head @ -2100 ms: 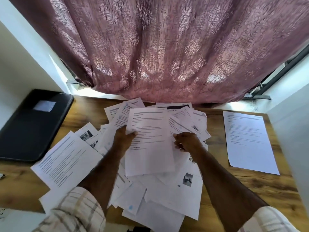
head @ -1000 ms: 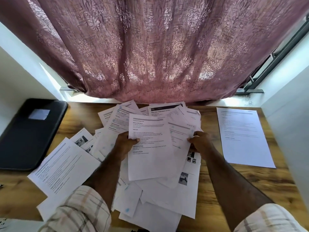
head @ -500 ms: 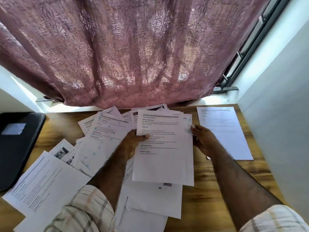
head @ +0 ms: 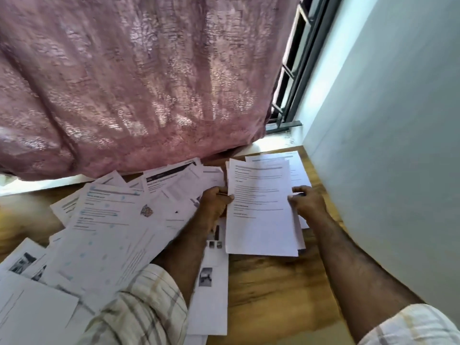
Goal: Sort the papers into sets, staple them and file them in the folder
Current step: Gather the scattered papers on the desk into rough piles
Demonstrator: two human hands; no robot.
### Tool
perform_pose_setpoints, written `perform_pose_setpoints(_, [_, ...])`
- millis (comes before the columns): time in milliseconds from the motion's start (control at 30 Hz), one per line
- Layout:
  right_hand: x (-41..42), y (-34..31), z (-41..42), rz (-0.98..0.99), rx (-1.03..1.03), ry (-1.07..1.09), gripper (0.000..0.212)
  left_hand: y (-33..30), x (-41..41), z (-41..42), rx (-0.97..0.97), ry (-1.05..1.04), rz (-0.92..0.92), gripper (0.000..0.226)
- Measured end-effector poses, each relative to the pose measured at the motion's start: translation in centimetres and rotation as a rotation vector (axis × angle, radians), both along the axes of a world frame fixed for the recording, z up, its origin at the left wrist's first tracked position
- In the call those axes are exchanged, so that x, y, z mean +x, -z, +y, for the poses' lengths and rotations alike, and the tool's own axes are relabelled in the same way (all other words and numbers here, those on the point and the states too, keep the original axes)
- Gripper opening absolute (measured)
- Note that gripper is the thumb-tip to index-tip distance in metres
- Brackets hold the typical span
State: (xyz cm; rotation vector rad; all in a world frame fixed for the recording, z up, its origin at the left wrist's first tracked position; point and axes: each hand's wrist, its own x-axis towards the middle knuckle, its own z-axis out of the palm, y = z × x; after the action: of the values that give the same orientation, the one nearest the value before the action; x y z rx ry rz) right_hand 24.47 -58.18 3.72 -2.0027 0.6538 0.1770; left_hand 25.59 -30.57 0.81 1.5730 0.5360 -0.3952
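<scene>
A printed white sheet (head: 261, 220) is held over the right side of the wooden table (head: 268, 295). My left hand (head: 215, 202) pinches its left edge and my right hand (head: 307, 202) grips its right edge. Under its far right corner lies a separate printed sheet (head: 297, 168) flat on the table. A loose heap of papers (head: 112, 232), some with small photos, covers the table's left and middle. The folder and a stapler are out of view.
A mauve patterned curtain (head: 137, 83) hangs along the table's far edge. A pale wall (head: 385, 145) closes off the right side, with a dark window frame (head: 288, 90) beside it. Bare wood shows at the front right between my forearms.
Both hands have carried the sheet from above the heap rightward, so it now overlaps the separate sheet at the right. The view has swung right, and the black folder has left the frame.
</scene>
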Motion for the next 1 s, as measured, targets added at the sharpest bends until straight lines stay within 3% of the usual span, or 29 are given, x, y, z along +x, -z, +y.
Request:
perform_pose_setpoints(233, [3.9, -0.3, -5.1, -0.051, -0.306, -0.07, 0.031, 0.0, 2.9, -7.1, 0.151, 0.132, -0.049, 0.023])
perform_pose_setpoints(500, [6.3, 0.5, -5.4, 0.022, -0.473, -0.149, 0.045, 0.1, 4.9, -9.6, 0.565, 0.228, -0.212, 0.032])
perform_pose_setpoints(700, [4.7, 0.3, -1.4, -0.059, -0.918, -0.241, 0.048, -2.0, 2.3, -3.4, 0.749, 0.28, -0.359, 0.039])
perform_pose_setpoints(833, [3.5, 0.0, 4.8, -0.174, -0.745, -0.493, 0.034, -2.6, -0.8, 5.3, 0.855, 0.258, -0.296, 0.022])
perform_pose_setpoints(1000, [0.3, 0.4, 13.7, -0.179, -0.658, -0.828, 0.021, -3.0, -6.5, 14.6, 0.984, 0.194, -0.179, 0.028])
